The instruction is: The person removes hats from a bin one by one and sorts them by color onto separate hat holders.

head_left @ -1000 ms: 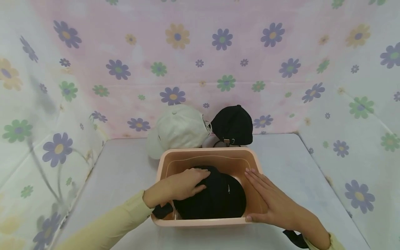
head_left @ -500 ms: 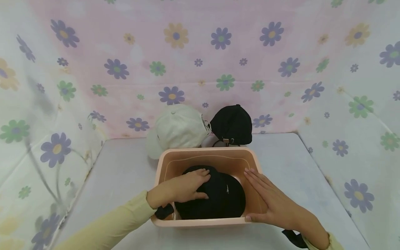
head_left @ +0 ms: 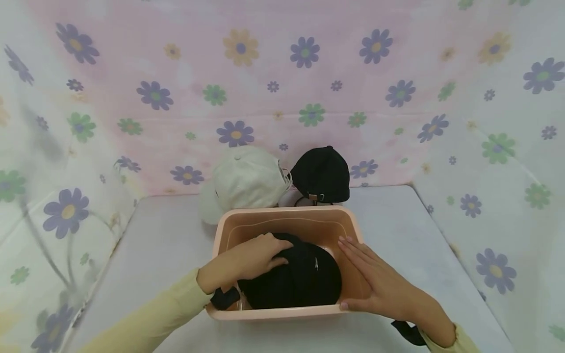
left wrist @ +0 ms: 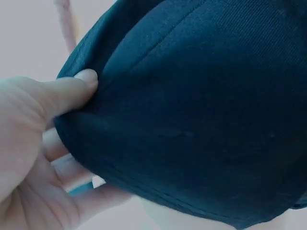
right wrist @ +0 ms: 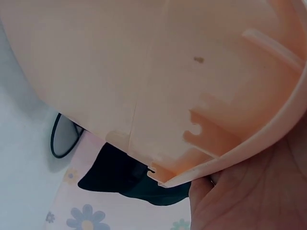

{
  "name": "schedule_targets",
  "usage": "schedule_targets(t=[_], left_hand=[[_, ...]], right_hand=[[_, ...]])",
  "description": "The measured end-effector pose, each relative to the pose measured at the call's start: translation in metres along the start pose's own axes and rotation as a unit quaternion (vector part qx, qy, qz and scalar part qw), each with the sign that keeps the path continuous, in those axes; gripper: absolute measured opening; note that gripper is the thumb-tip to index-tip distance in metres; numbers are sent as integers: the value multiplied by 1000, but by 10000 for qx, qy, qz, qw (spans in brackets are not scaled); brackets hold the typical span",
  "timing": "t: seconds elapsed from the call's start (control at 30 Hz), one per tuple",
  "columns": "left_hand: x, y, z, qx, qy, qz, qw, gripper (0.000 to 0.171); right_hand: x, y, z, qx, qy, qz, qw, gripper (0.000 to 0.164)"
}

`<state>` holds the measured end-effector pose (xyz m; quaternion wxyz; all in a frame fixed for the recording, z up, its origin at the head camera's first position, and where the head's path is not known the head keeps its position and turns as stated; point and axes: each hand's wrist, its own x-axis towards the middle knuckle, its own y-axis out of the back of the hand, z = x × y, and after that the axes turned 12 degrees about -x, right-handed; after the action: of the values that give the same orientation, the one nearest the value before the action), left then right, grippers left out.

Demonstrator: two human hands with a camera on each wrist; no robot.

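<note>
A black cap with a small white mark lies inside a peach plastic bin. My left hand reaches over the bin's left side and pinches the cap's edge. In the left wrist view, the thumb of the left hand presses on the dark cap fabric, with the other fingers behind its edge. My right hand rests on the bin's right side, fingers straight over the rim and thumb at the front corner. From the right wrist, the palm of the right hand lies against the rim beside the bin's outer wall.
Behind the bin, a white cap and another black cap stand on the pale tabletop. A greyish thing shows low between them. Flowered cloth walls the back and sides.
My left hand's fingers have bent from lying flatter on the cap to pinching its edge. My right hand stays on the bin's rim. The head view has turned slightly right.
</note>
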<state>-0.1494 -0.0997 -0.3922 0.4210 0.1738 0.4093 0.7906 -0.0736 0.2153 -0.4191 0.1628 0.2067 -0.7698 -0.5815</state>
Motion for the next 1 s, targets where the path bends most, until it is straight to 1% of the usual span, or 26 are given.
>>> schedule_targets(t=[0.13, 0.2, 0.3, 0.4, 0.53, 0.67, 0.8, 1.0], left_hand=[[-2, 8, -3, -553, -181, 99, 9983, 32], [-2, 11, -5, -758, -225, 160, 9967, 33], [-3, 15, -9, -934, -306, 240, 9949, 33], [-5, 19, -10, -1079, -376, 378, 9927, 31], [-9, 30, -3, -1287, -444, 635, 9886, 30], [-14, 42, 5, -1341, -436, 827, 9866, 30], [-20, 51, 11, -1280, -432, 995, 9858, 30], [-27, 64, 19, -1160, -699, 1255, 9828, 29]], right_hand=[[1, 0, -2, 56, -22, -7, 10000, 114], [2, 0, -2, 95, -50, -30, 9999, 114], [2, 0, -3, 149, -90, -48, 9998, 114], [1, 0, -3, 202, -127, -38, 9997, 114], [0, 0, -3, 239, -135, -3, 9996, 115], [0, -1, -3, 241, -117, 40, 9996, 114], [0, -1, -3, 183, -103, 42, 9998, 112], [0, -1, -4, -40, -41, 64, 10000, 113]])
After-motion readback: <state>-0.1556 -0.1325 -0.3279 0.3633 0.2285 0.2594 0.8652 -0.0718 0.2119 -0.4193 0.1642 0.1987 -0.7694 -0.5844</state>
